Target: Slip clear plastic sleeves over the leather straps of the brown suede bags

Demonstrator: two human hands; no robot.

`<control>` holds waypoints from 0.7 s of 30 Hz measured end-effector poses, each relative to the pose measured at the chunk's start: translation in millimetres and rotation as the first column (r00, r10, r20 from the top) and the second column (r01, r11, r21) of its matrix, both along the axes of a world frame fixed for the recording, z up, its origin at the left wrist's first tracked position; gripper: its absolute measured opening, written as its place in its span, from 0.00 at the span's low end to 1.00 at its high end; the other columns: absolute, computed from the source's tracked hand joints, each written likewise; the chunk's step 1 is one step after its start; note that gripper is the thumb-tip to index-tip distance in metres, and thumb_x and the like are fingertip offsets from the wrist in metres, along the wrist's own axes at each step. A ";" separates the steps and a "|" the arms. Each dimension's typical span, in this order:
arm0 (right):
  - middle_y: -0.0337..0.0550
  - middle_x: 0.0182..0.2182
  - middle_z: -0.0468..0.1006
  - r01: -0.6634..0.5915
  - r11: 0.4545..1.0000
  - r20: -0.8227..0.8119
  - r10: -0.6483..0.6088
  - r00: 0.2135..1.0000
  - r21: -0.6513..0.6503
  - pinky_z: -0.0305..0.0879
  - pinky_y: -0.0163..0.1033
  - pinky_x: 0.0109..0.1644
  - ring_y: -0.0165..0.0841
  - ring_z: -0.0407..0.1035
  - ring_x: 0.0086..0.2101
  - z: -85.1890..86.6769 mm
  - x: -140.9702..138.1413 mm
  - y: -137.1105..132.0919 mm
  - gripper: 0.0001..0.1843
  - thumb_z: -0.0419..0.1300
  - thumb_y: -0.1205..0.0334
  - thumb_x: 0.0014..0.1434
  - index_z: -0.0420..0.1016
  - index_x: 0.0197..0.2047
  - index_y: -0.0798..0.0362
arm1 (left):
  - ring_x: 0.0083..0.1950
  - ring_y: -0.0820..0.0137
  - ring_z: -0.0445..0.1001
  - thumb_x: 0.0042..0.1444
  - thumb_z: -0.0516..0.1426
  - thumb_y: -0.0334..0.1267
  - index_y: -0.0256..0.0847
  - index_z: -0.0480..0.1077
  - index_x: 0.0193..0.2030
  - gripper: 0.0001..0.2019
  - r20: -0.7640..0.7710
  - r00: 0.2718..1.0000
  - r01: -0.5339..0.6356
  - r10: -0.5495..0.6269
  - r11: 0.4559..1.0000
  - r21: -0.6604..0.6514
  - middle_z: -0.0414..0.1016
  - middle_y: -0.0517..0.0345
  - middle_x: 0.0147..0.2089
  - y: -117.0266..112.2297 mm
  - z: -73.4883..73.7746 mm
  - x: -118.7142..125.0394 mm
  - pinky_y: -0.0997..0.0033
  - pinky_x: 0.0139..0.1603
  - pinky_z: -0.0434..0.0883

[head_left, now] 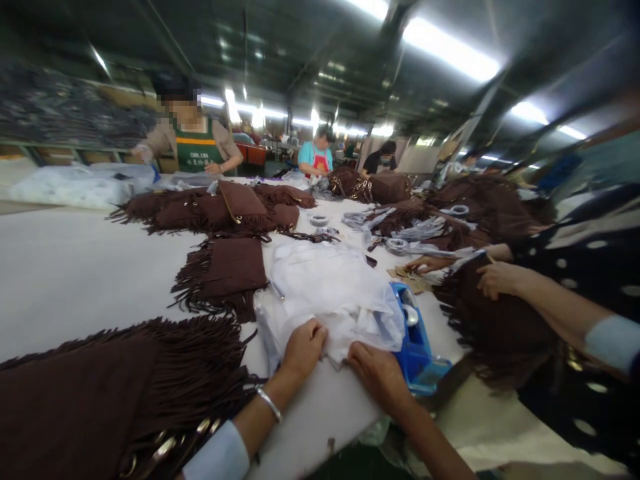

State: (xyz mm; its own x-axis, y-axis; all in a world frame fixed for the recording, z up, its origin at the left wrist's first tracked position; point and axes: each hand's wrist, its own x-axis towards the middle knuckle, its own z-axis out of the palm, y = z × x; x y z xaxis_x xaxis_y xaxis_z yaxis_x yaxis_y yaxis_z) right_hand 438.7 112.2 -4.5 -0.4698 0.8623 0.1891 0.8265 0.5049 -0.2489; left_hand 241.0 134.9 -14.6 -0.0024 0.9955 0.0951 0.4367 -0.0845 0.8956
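Both hands work at the near edge of a heap of plastic bags [330, 287], which lies in the middle of the white tabletop [65, 267], right in front of the person. The left hand [305, 347] is curled nearly closed, its fingers pinching a fold of the film. The right hand [377, 373] rests knuckles-up on the same edge with its fingertips tucked under the plastic, so I cannot tell whether it grips or only presses. The step looks like working a single bag loose from the heap. Freeing one would call for a fine pinch on the top layer while the other hand holds the rest down.

Counted: two hands of the person's own, one heap of plastic, and one blue tape dispenser [417, 353] touching the heap's right side. One brown fringed bag [100, 393] lies at near left and a second fringed bag [225, 273] just beyond. Farther off is a pile of fringed bags [215, 210], too overlapped to count. A co-worker's two hands [495, 280] work at the right.
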 end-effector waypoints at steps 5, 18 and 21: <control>0.36 0.29 0.79 -0.025 0.993 -0.099 0.014 0.995 -0.112 0.64 0.33 0.35 0.32 0.74 0.31 8.3 8.4 2.3 0.13 0.53 0.55 0.68 0.73 0.35 0.49 | 0.31 0.69 0.67 0.61 0.50 0.38 0.41 0.66 0.29 0.10 -0.056 0.998 0.032 -0.031 0.999 0.029 0.69 0.62 0.27 -3.0 -1.8 -1.0 0.72 0.32 0.58; 0.51 0.40 0.80 -0.096 0.994 -0.085 0.092 0.992 -0.046 0.64 0.49 0.48 0.46 0.72 0.41 8.0 1.0 -31.2 0.15 0.51 0.73 0.60 0.78 0.41 0.52 | 0.52 0.60 0.65 0.62 0.54 0.35 0.41 0.74 0.43 0.07 -0.270 0.930 0.299 -0.251 0.942 0.154 0.70 0.50 0.48 -29.6 9.3 2.5 0.61 0.56 0.63; 0.47 0.39 0.79 -0.091 0.995 -0.152 0.082 0.985 -0.048 0.66 0.44 0.46 0.42 0.72 0.40 21.3 -0.3 -47.6 0.11 0.51 0.65 0.65 0.76 0.41 0.51 | 0.56 0.55 0.62 0.61 0.53 0.29 0.39 0.73 0.44 0.09 -0.269 0.928 0.304 -0.259 0.942 0.141 0.68 0.46 0.52 -38.0 7.1 5.2 0.52 0.59 0.60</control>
State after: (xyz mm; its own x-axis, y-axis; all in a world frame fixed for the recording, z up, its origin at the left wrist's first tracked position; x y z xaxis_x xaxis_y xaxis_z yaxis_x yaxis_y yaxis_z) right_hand 438.4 64.6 16.8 -0.5130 0.8306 0.2168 0.7316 0.5552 -0.3957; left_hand 246.1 96.9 -7.5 0.3212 0.9182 0.2320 0.5734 -0.3835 0.7240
